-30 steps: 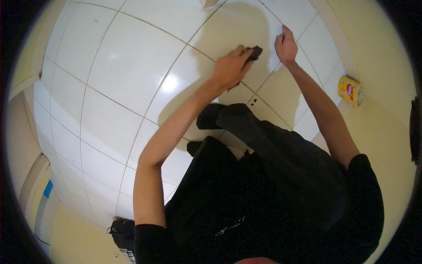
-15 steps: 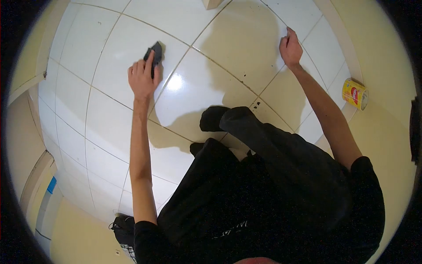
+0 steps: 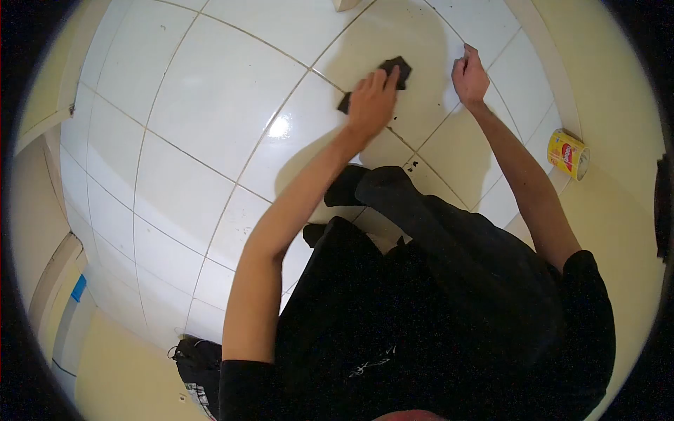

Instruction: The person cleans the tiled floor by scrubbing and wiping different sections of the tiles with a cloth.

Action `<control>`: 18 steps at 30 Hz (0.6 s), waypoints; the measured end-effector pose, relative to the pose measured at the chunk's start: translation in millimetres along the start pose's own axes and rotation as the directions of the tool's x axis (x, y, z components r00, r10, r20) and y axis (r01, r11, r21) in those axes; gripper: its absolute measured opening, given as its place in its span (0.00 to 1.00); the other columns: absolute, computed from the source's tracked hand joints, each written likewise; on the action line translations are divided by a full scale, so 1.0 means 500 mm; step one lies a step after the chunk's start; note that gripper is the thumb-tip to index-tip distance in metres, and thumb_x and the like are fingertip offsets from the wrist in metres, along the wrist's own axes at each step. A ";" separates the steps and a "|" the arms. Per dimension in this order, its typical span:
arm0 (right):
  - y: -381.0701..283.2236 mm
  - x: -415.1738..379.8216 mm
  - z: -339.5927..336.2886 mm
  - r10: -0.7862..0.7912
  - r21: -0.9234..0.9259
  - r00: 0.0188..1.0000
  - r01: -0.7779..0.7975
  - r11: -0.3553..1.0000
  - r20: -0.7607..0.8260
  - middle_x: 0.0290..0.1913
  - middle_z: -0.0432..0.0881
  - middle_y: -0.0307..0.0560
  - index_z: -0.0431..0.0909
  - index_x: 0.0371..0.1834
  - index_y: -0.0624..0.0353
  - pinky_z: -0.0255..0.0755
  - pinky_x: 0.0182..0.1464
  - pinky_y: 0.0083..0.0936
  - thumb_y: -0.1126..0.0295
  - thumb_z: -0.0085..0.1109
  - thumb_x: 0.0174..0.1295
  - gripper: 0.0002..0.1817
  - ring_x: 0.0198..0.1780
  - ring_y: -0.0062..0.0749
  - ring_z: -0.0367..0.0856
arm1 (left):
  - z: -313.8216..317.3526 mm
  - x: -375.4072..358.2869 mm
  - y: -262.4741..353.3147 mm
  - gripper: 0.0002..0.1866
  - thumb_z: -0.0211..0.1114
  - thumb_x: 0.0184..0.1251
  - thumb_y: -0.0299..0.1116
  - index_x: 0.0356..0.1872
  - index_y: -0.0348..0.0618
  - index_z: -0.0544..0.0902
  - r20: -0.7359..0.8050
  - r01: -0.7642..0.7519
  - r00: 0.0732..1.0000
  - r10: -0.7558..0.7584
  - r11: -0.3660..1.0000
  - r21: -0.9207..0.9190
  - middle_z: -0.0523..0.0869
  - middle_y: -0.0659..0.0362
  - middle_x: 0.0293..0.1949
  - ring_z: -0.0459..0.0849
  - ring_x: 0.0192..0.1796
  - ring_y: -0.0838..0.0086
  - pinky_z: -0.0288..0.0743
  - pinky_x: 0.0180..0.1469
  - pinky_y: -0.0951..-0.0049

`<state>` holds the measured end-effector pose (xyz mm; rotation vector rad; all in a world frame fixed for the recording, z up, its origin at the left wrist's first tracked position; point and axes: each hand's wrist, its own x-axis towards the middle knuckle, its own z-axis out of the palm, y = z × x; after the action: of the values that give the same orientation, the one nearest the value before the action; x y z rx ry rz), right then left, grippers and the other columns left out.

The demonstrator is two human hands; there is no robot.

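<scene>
OK, rag (image 3: 397, 73) is in the left hand (image 3: 372, 105), loosely gripped under the fingers against floor (image 3: 217, 67); ends stick out ahead of and left of the fingertips. Right hand (image 3: 472, 78) is loosely closed, fingertips down by a grout line; can't tell if anything's in it. Rag looks light, soft, limp, not fragile; likely slides easily on glossy tile. Best hold: bunched middle, fingers spread. Can (image 3: 567, 154) sits right of the right hand, open end facing away; contents unclear. Bag (image 3: 198, 368), well behind the left hand; can't see inside.
</scene>
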<state>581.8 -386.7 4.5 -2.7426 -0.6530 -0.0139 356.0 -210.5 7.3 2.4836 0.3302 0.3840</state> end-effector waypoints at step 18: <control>0.013 0.008 0.018 -0.050 -0.054 0.996 0.045 0.997 -0.076 0.38 0.89 0.53 0.74 0.68 0.52 0.80 0.41 0.53 0.63 0.55 0.68 0.24 0.36 0.57 0.88 | -0.512 -0.266 -0.310 0.17 0.59 0.80 0.36 0.63 0.41 0.80 -0.265 0.551 0.823 -0.502 0.819 0.159 0.84 0.51 0.51 0.87 0.50 0.56 0.82 0.52 0.62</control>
<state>587.6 -387.5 -5.9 -2.7603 -0.7057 -0.1497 121.9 3.7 88.7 2.4304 1.1889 0.3878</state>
